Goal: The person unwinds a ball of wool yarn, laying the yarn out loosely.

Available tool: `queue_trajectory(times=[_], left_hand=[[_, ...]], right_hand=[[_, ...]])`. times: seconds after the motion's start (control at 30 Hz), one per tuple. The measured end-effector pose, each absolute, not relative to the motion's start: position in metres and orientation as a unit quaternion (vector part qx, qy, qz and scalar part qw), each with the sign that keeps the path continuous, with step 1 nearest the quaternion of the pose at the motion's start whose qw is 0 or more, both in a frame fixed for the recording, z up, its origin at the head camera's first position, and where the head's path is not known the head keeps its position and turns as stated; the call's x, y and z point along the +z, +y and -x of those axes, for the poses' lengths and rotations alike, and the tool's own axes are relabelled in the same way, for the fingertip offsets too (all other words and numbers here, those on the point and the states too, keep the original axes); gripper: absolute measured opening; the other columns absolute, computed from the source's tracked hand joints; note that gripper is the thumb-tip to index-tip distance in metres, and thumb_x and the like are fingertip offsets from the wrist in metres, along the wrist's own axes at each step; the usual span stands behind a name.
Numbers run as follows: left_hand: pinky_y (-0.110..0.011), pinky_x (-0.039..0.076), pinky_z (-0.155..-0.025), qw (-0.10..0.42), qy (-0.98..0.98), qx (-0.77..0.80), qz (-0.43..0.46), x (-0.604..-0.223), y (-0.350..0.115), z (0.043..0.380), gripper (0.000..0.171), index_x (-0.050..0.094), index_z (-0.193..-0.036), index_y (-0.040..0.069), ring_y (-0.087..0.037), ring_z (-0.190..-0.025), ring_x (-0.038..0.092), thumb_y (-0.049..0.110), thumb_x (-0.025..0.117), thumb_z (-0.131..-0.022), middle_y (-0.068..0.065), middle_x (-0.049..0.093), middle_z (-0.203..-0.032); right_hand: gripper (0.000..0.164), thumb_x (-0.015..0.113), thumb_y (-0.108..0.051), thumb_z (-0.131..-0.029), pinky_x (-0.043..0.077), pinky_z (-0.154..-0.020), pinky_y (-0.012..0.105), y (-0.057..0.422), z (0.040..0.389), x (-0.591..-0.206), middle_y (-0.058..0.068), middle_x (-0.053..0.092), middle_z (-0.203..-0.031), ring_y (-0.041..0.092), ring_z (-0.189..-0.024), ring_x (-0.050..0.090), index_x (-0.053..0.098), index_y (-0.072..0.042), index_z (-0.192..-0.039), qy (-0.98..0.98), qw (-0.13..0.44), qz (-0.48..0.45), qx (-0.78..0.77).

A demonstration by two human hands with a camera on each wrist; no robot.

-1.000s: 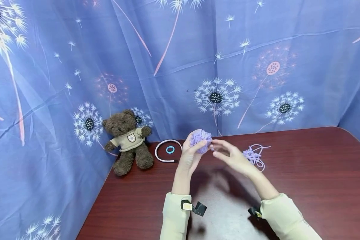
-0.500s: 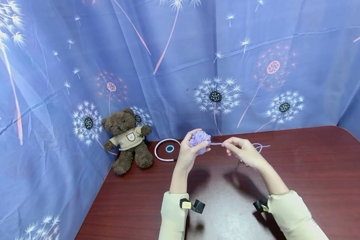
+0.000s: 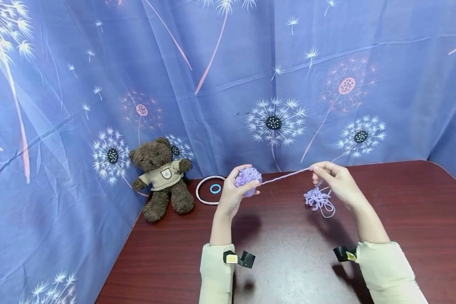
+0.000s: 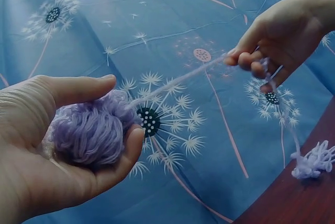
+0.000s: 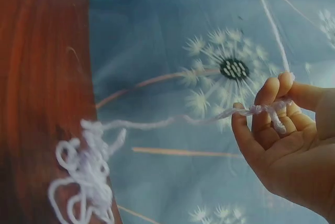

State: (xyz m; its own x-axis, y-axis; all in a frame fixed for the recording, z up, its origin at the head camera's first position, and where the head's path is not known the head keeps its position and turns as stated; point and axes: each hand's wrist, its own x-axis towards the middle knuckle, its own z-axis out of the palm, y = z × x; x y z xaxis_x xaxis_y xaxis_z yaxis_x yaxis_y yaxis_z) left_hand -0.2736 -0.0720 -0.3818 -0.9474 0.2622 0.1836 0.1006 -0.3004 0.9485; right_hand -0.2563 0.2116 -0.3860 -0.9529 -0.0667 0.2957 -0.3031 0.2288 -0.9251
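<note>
My left hand (image 3: 231, 197) grips a purple ball of yarn (image 4: 91, 130), thumb on one side and fingers curled round the other. From the ball a taut strand of yarn (image 3: 286, 175) rises to the right. My right hand (image 3: 338, 183) pinches that strand between thumb and fingertips, above the table. In the right wrist view, a twisted, knotted bit of yarn (image 5: 256, 110) lies across the fingers of this hand. It runs down to a loose purple tangle of yarn (image 3: 319, 200) on the table, just below the right hand.
A brown teddy bear (image 3: 161, 179) in a beige shirt sits at the table's back left. Beside it lie a white headband-like hoop (image 3: 199, 192) and a small blue ring (image 3: 215, 188). Behind the dark red table (image 3: 167, 261) hangs a blue dandelion curtain (image 3: 220, 126).
The right hand went from beside the ball to the upper right, drawing out a lengthening strand. The left hand shifted slightly left with the ball.
</note>
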Motion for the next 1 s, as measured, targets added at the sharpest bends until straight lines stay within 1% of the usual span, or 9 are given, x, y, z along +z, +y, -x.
queue_trajectory(times=[0.13,0.27,0.4,0.53,0.73,0.9,1.0], left_hand=[[-0.027,0.059,-0.067,0.042,0.589,0.794,-0.144,-0.382,-0.074,0.275,0.047,0.052,-0.128,0.005,-0.012,-0.091,0.06,-0.009,0.062,-0.084,-0.003,0.058,-0.105],[-0.028,0.06,-0.068,0.031,0.583,0.8,-0.137,-0.381,-0.078,0.276,0.05,0.048,-0.131,-0.001,-0.013,-0.091,0.059,-0.01,0.061,-0.084,-0.002,0.056,-0.107],[-0.029,0.061,-0.068,0.02,0.581,0.803,-0.133,-0.38,-0.083,0.276,0.049,0.048,-0.131,-0.001,-0.013,-0.091,0.059,-0.012,0.06,-0.084,-0.003,0.054,-0.106],[-0.03,0.061,-0.068,0.011,0.581,0.804,-0.128,-0.378,-0.086,0.276,0.047,0.052,-0.127,0.004,-0.013,-0.091,0.061,-0.011,0.061,-0.084,-0.004,0.055,-0.106],[-0.03,0.061,-0.068,0.006,0.58,0.805,-0.122,-0.377,-0.09,0.276,0.047,0.053,-0.126,0.006,-0.015,-0.089,0.062,-0.012,0.062,-0.083,-0.005,0.055,-0.108],[-0.03,0.061,-0.067,0.001,0.582,0.805,-0.116,-0.378,-0.094,0.277,0.047,0.054,-0.125,0.006,-0.015,-0.084,0.065,-0.011,0.063,-0.083,-0.006,0.054,-0.109],[-0.03,0.061,-0.067,0.0,0.582,0.805,-0.114,-0.378,-0.096,0.278,0.047,0.053,-0.126,0.006,-0.014,-0.08,0.066,-0.01,0.062,-0.083,-0.007,0.054,-0.108]], right_hand=[[0.013,0.054,-0.023,-0.101,0.048,-0.074,0.01,0.226,0.255,-0.384,-0.018,0.062,-0.075,-0.002,-0.074,0.061,0.067,-0.024,-0.1,-0.778,0.102,-0.106,0.611],[0.013,0.054,-0.023,-0.1,0.045,-0.079,0.007,0.242,0.256,-0.386,-0.019,0.063,-0.074,-0.003,-0.074,0.062,0.067,-0.026,-0.1,-0.772,0.104,-0.093,0.62],[0.015,0.056,-0.018,-0.099,0.049,-0.075,0.008,0.26,0.258,-0.39,-0.015,0.066,-0.075,-0.002,-0.072,0.063,0.069,-0.027,-0.097,-0.722,0.111,-0.085,0.678],[0.017,0.058,-0.014,-0.098,0.052,-0.07,0.009,0.282,0.257,-0.395,-0.011,0.068,-0.074,-0.001,-0.07,0.065,0.072,-0.022,-0.094,-0.654,0.118,-0.077,0.744],[0.018,0.058,-0.011,-0.097,0.053,-0.065,0.01,0.312,0.252,-0.404,-0.009,0.069,-0.072,0.001,-0.067,0.068,0.073,-0.019,-0.092,-0.595,0.135,-0.051,0.79],[0.02,0.056,-0.006,-0.097,0.054,-0.063,0.012,0.333,0.246,-0.416,-0.006,0.07,-0.071,0.003,-0.066,0.068,0.074,-0.015,-0.093,-0.554,0.151,-0.032,0.818],[0.021,0.056,-0.004,-0.097,0.055,-0.066,0.012,0.343,0.245,-0.424,-0.005,0.07,-0.071,0.003,-0.066,0.069,0.074,-0.013,-0.091,-0.531,0.163,-0.022,0.831]])
